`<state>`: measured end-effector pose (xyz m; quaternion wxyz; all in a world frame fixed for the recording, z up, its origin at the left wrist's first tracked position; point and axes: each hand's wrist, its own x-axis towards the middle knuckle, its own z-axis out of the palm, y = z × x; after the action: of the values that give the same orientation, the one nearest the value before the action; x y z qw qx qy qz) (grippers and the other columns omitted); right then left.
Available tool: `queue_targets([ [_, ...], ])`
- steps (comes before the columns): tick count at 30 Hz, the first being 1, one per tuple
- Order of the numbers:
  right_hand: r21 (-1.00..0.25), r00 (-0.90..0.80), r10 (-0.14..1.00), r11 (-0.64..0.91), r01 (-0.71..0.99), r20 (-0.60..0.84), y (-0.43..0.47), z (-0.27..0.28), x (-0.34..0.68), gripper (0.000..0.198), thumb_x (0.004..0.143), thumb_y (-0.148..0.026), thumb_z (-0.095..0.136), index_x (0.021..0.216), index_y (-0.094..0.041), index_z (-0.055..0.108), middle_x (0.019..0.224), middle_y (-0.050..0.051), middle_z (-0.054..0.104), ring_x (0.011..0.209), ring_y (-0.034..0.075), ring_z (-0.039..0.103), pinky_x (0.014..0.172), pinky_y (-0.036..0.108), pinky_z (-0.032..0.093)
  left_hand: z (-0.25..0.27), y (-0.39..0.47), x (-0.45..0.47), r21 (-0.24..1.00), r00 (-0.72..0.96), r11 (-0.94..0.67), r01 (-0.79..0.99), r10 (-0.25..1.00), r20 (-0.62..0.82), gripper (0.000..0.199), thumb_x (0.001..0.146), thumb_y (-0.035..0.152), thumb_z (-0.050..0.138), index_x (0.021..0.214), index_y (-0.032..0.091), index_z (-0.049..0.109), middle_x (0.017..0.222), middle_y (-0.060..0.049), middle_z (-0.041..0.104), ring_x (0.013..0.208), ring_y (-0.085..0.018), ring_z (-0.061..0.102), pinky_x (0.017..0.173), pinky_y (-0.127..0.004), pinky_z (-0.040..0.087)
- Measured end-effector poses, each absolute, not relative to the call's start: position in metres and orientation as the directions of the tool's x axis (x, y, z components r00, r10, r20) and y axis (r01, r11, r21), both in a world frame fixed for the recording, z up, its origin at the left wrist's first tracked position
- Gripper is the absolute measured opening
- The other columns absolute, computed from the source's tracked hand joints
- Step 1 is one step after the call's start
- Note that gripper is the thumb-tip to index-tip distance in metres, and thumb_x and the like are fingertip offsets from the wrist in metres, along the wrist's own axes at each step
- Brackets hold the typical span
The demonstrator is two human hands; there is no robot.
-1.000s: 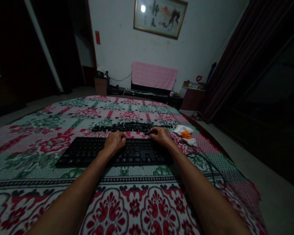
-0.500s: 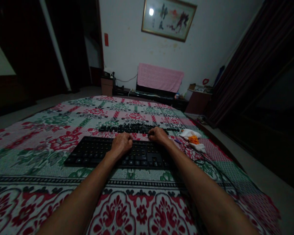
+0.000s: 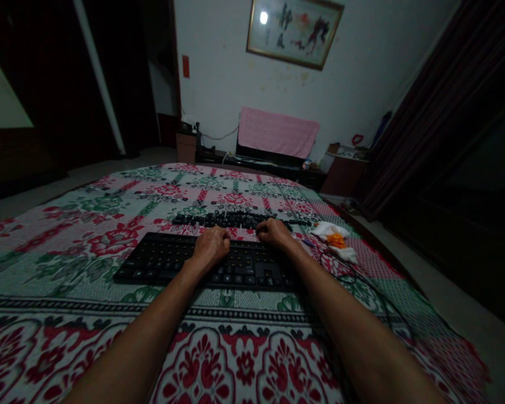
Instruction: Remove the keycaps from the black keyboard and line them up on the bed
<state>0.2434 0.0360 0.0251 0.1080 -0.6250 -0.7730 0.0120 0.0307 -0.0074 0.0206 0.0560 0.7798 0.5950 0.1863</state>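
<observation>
A black keyboard [image 3: 157, 259] lies across the patterned bedspread, with most keycaps off in its upper part and keys along its near edge. Over its far middle edge rests my left hand [image 3: 212, 244], its fingers curled in; whatever they hold, if anything, is hidden. To the right, my right hand [image 3: 275, 232] hovers at the far edge of the keyboard, thumb and fingers pinched together. I cannot make out what is in that pinch. Just beyond both hands, loose black keycaps [image 3: 231, 217] lie in a long spread row.
White crumpled tissue [image 3: 326, 229] with an orange item [image 3: 335, 241] lies right of the keycaps. A purple pen-like item [image 3: 307, 243] is close by. A black cable [image 3: 372, 286] trails along the right. The bedspread [image 3: 235, 182] reaches back towards a pink cloth [image 3: 278, 132].
The whole view has shifted slightly. Both hands stay almost in place over the keyboard, with no clear change in their grip.
</observation>
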Motion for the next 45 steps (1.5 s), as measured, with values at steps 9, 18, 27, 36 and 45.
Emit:
queue_targets([
  [9,-0.401,-0.05,0.871,0.275,0.874,0.489,0.008,0.05,0.261,0.033,0.083,-0.035,0.04,0.086,-0.017,0.068,0.079,0.004,0.064,0.075,0.015,0.057,0.07,0.025,0.041,0.019,-0.007,0.03,0.305,0.225,-0.293,0.906,0.945,0.237,0.031,0.075,0.024,0.042,0.087,0.022,0.07,0.092,-0.005,0.069,0.09,-0.021,0.061,0.081,-0.03,0.045],
  [18,-0.716,0.086,0.863,0.352,0.603,0.498,-0.041,0.058,0.269,0.048,0.088,-0.049,0.027,0.084,-0.016,0.062,0.072,0.005,0.06,0.063,0.014,0.054,0.06,0.025,0.042,0.017,-0.006,0.027,0.292,0.274,-0.342,0.893,0.929,0.248,0.032,0.075,0.024,0.041,0.09,0.021,0.069,0.094,-0.005,0.068,0.09,-0.021,0.061,0.082,-0.031,0.045],
  [27,-0.919,-0.217,0.947,0.291,0.264,0.238,-0.058,0.043,0.241,0.029,0.071,-0.041,0.059,0.086,-0.016,0.059,0.062,-0.003,0.055,0.053,0.009,0.051,0.052,0.021,0.041,0.016,-0.013,0.012,0.306,0.443,-0.503,0.809,0.862,0.246,0.032,0.08,0.03,0.042,0.098,0.02,0.066,0.097,-0.005,0.067,0.092,-0.02,0.06,0.084,-0.031,0.045],
  [36,-0.775,-0.161,0.899,0.434,0.459,0.408,-0.071,0.034,0.201,0.02,0.077,-0.032,0.05,0.077,-0.016,0.063,0.064,-0.001,0.059,0.058,0.011,0.052,0.057,0.021,0.039,-0.005,-0.022,0.007,0.244,0.45,-0.569,0.785,0.795,0.406,0.03,0.081,0.03,0.044,0.099,0.018,0.064,0.11,-0.008,0.062,0.105,-0.021,0.054,0.096,-0.034,0.04],
  [45,-0.646,-0.168,0.874,0.456,0.613,0.457,-0.077,0.035,0.193,0.019,0.078,-0.024,0.046,0.082,-0.018,0.064,0.069,0.0,0.063,0.06,0.012,0.054,0.06,0.022,0.04,-0.001,-0.026,0.009,0.244,0.444,-0.557,0.794,0.805,0.394,0.029,0.081,0.028,0.045,0.102,0.018,0.063,0.114,-0.007,0.06,0.11,-0.021,0.051,0.1,-0.035,0.037],
])
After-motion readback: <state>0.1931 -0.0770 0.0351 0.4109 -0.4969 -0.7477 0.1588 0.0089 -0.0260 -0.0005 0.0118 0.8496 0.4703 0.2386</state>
